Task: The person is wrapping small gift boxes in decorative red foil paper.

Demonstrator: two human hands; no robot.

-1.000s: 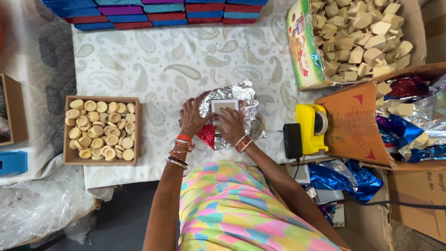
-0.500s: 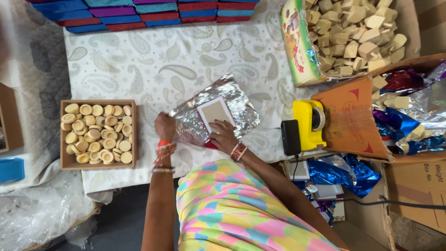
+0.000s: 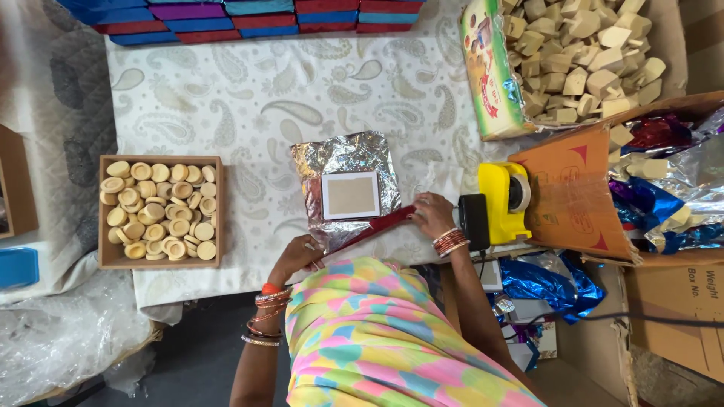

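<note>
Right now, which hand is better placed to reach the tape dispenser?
Right, probably. The right hand lies on the red strip just beside the yellow tape dispenser; the left hand is at the foil's far corner.

This looks like a small hand-packing workshop, probably home-based. A paisley tablecloth (image 3: pixel 226 98) covers the work table, with a wooden tray of round biscuit-like pieces (image 3: pixel 160 211) on one side and a carton heaped with pale cut blocks (image 3: pixel 588 60) on the other. Stacked red, blue and purple gift boxes (image 3: pixel 241 19) line the far edge, beside a yellow tape dispenser (image 3: pixel 504 202) and loose shiny foil wrappers (image 3: pixel 664 196).
</note>
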